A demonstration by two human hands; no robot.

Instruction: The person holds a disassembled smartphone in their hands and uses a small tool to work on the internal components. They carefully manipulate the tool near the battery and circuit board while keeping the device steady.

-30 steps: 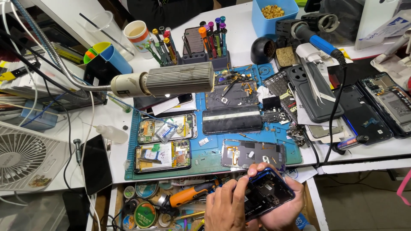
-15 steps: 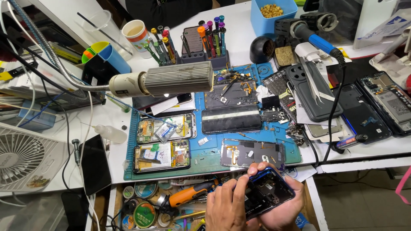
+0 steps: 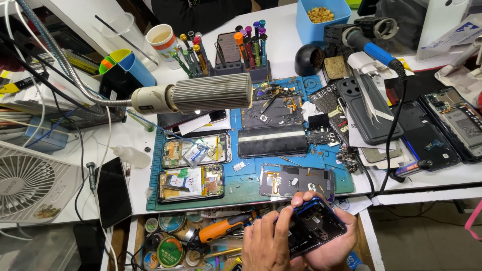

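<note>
Low at six o'clock, just off the front edge of the bench point(image 3: 125, 190), both hands share one opened phone frame point(image 3: 314, 228) with a blue rim, its dark inner side facing up. The left hand point(image 3: 266, 246) comes in from seven o'clock, knuckles up, its fingers point(image 3: 283, 221) curled over the frame's left end and pressing on it. The right hand point(image 3: 334, 248) cups the frame from beneath at five o'clock, fingertips hooked over the far rim, closed on it. Directly at twelve o'clock from the frame lies the blue work mat point(image 3: 241, 188), carrying two opened phones with exposed boards point(image 3: 193, 168) on its left. An orange-handled screwdriver point(image 3: 221, 230) rests in the open drawer just at nine o'clock of the left hand.
</note>
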